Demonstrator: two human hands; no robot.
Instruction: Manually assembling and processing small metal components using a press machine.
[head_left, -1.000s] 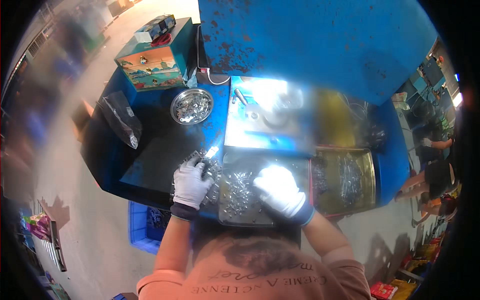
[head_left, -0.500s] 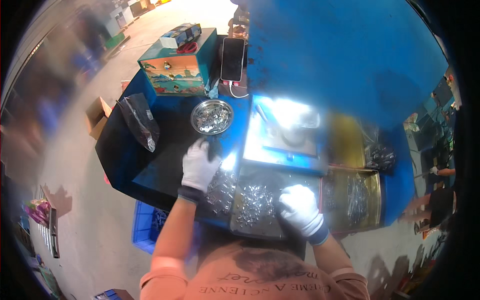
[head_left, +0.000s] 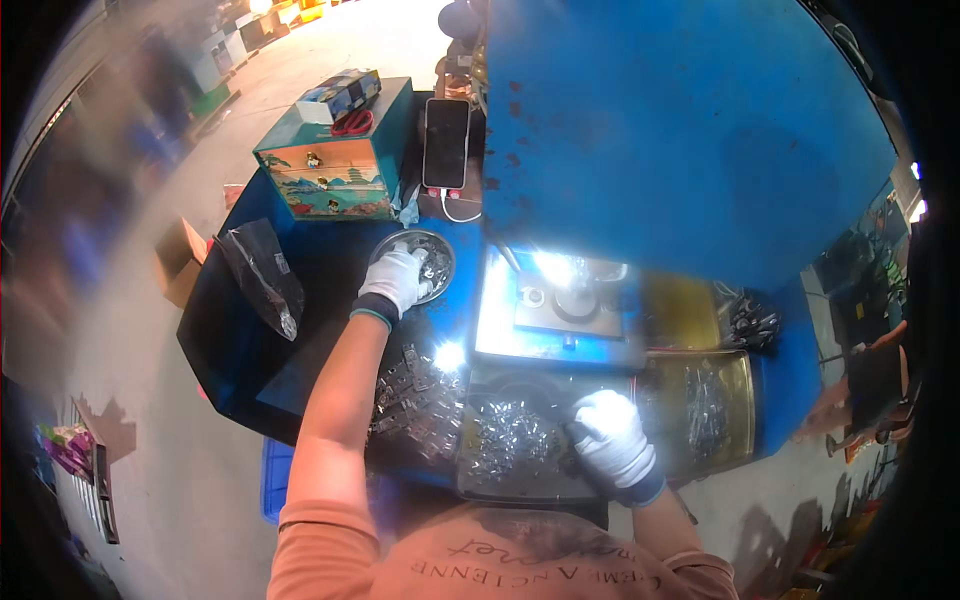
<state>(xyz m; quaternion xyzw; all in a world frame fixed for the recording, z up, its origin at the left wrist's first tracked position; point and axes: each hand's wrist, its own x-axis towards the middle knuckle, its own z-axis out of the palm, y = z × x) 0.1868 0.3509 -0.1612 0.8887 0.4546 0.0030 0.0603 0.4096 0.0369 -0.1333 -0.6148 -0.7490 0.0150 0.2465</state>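
My left hand [head_left: 395, 278], in a white knitted glove, reaches into a round metal bowl [head_left: 449, 283] of small shiny metal parts [head_left: 434, 265]. Its fingers bend down among the parts, and their tips are hidden, so I cannot tell if they grip one. My right hand [head_left: 614, 440], gloved alike, is curled closed at the right side of a dark tray [head_left: 530, 490]. What it may hold is hidden under the fingers. Loose small metal pieces [head_left: 512, 432] lie in that tray, left of the right hand. More metal pieces [head_left: 415, 400] are spread on the bench below my left forearm.
A lit device [head_left: 575, 315] stands behind the tray, under a large blue panel [head_left: 680, 130]. To its right sits a yellowish tray [head_left: 742, 400] with clear bags. A drawer box [head_left: 335, 165], a phone [head_left: 446, 145] and a dark plastic bag [head_left: 262, 275] occupy the far left.
My left hand has moved forward from the bench into the metal bowl. The right hand stays closed beside the tray. The whole view has shifted slightly.
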